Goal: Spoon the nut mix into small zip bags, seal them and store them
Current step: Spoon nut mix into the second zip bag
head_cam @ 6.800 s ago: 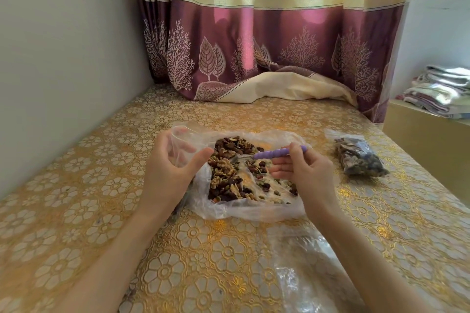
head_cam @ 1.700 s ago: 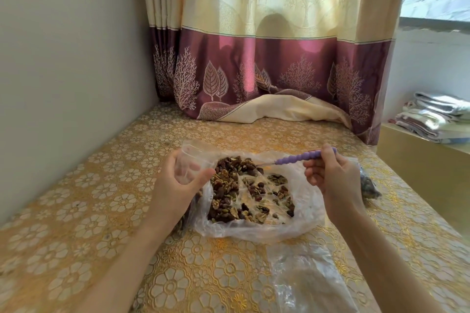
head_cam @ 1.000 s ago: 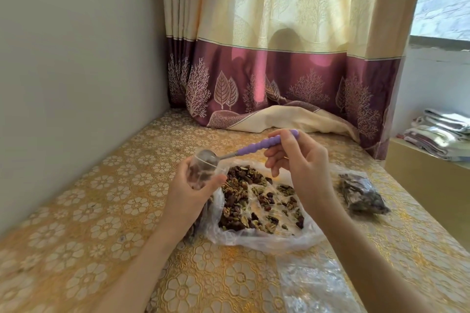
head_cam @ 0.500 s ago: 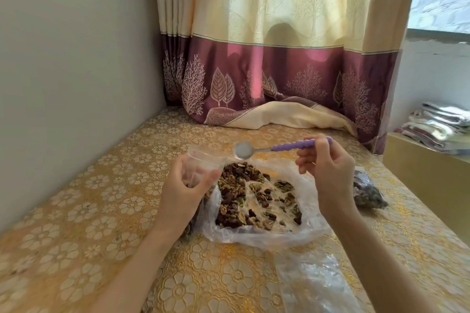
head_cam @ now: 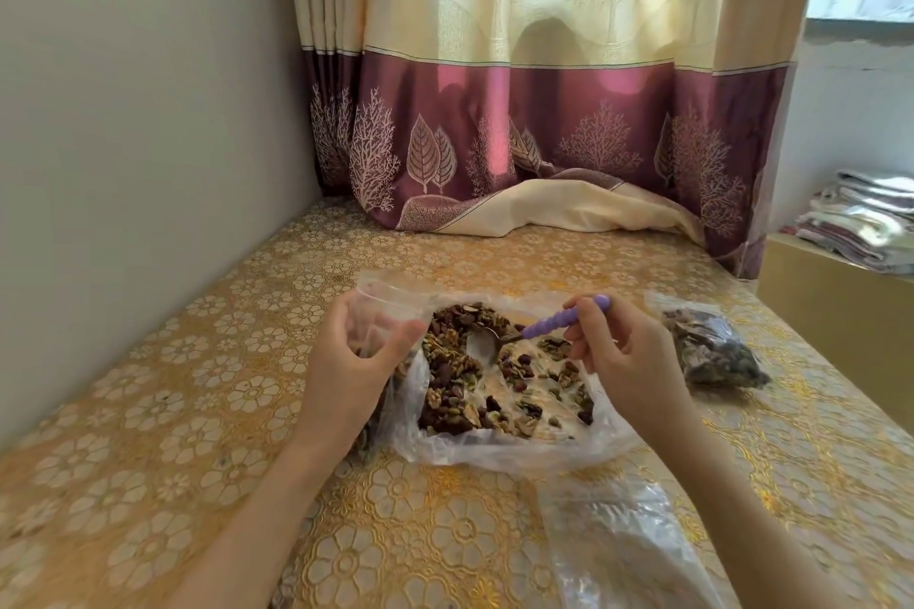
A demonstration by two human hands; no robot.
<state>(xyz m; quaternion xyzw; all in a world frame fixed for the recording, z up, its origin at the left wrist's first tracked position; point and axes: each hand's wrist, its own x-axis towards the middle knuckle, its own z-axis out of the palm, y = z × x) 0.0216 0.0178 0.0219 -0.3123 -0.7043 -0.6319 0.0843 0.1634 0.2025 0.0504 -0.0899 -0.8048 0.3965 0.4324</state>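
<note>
left hand (head_cam: 348,373): centre-left of frame, fingers and thumb curled round the mouth of a small zip bag (head_cam: 381,312), holding it upright and open; nuts seen thru the plastic lower down.
right hand (head_cam: 625,361): centre-right, pinching the purple handle of a spoon (head_cam: 524,334); metal bowl rests low on the nut mix, looks empty.
nut mix (head_cam: 475,381): centre, spread on a big clear plastic bag (head_cam: 494,450) lying flat on the worktop (head_cam: 148,460); thickest at left side, sparse at right.
filled bag (head_cam: 712,351): right of frame, lying flat, apart from the pile.
spare bags (head_cam: 618,544): lower right, clear plastic, near the right forearm.
worktop: gold floral cover, wall at left.
curtain (head_cam: 544,114): top centre, cream over maroon, hem bunched on worktop.
folded cloths (head_cam: 860,223): far right edge, stacked.
</note>
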